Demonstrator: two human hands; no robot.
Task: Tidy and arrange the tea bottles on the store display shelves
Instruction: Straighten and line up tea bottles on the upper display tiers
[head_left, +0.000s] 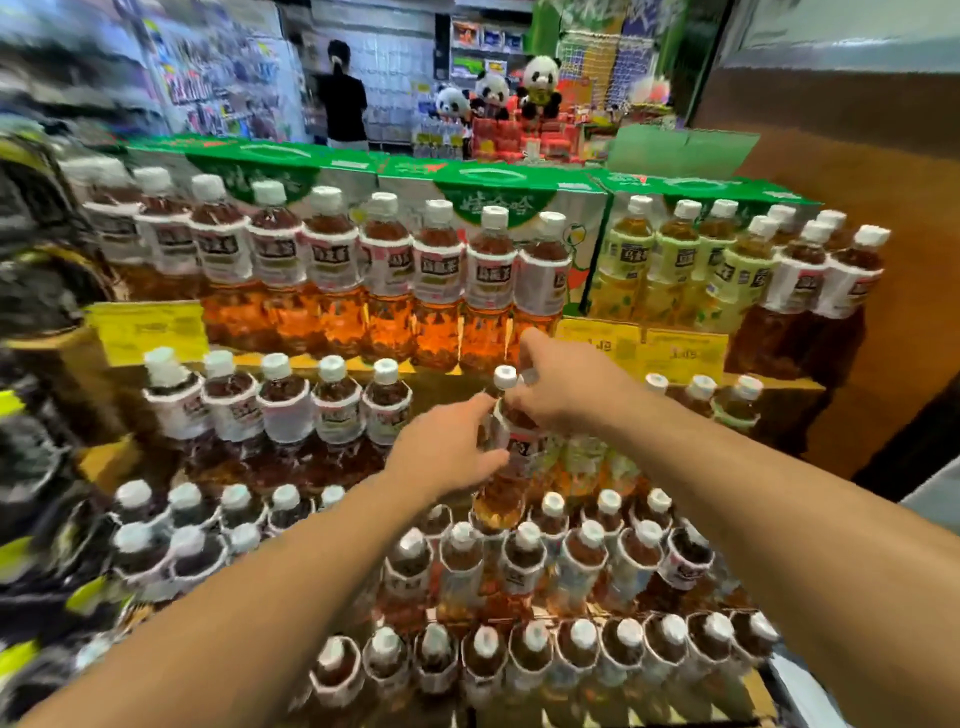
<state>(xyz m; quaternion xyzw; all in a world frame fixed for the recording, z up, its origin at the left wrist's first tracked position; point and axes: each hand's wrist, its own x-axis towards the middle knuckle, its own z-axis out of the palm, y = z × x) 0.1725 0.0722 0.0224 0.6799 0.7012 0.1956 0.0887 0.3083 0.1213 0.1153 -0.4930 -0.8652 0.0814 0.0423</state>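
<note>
A tiered display holds rows of amber tea bottles with white caps and pale labels. My left hand (447, 449) grips one tea bottle (506, 467) around its label, in the gap on the second tier. My right hand (561, 379) reaches over the same bottle; its fingers curl at the neck below the white cap, and one finger points toward the top row of bottles (332, 270). Whether the bottle's base rests on the shelf is hidden. Green-labelled bottles (670, 260) stand at the top right.
Yellow price tags (644, 345) hang on the top shelf edge. Green cartons (467, 182) sit behind the top row. Lower tiers of bottles (524, 561) crowd below my arms. Panda toys (540, 85) and a person (340, 98) are at the back.
</note>
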